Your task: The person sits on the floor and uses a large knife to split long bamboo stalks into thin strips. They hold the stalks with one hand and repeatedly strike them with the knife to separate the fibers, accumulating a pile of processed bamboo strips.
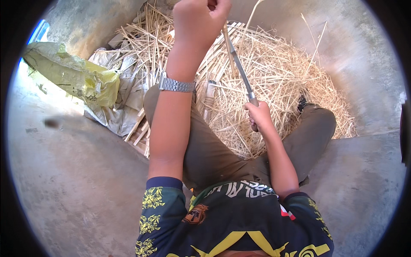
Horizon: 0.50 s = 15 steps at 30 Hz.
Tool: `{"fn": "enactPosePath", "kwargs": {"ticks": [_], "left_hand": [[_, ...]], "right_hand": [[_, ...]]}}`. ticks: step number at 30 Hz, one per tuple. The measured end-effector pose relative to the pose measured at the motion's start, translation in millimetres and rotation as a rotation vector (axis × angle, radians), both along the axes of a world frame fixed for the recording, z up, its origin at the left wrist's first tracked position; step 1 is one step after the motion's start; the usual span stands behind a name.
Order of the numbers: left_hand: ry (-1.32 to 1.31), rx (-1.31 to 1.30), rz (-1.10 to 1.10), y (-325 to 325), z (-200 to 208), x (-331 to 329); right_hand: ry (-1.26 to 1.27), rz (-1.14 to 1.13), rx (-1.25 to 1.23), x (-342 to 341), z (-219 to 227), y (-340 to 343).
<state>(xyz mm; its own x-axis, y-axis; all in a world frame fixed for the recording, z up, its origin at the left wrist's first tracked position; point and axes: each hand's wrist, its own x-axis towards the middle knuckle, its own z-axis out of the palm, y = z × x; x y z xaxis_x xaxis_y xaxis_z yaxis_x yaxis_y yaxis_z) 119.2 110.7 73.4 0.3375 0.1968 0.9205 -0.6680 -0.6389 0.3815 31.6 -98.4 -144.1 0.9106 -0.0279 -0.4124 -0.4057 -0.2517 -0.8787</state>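
Note:
My left hand (201,15) is raised at the top edge, its fingers curled closed and partly cut off by the frame. A thin bamboo strip (227,37) runs down from beside this hand, seemingly gripped in it, and meets the upper part of a knife's blade. My right hand (260,115) is wrapped round the dark handle of that knife (242,73). The long, narrow blade points up and slightly left, toward my left hand. Beneath both hands lies a heap of pale shavings and thin strips (274,64). A metal watch (177,85) is on my left wrist.
My bent legs (205,137) frame the shavings on either side. At left lies a torn yellow-green sack (81,77) beside a crumpled grey sheet (109,120). Longer split strips (150,36) are piled at the far left. Grey concrete floor (77,171) and walls surround me.

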Motion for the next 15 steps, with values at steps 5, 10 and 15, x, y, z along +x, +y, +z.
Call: {"fn": "enactPosePath", "kwargs": {"ticks": [5, 10, 15], "left_hand": [[0.019, -0.016, 0.029, 7, -2, 3], [0.046, -0.038, 0.027, 5, -9, 0], [0.055, 0.025, 0.019, -3, -2, -6]], "right_hand": [[-0.286, 0.051, -0.267, -1, 60, -12], [-0.476, -0.126, 0.088, -32, 92, 9], [-0.156, 0.016, 0.146, -32, 32, 11]]}}
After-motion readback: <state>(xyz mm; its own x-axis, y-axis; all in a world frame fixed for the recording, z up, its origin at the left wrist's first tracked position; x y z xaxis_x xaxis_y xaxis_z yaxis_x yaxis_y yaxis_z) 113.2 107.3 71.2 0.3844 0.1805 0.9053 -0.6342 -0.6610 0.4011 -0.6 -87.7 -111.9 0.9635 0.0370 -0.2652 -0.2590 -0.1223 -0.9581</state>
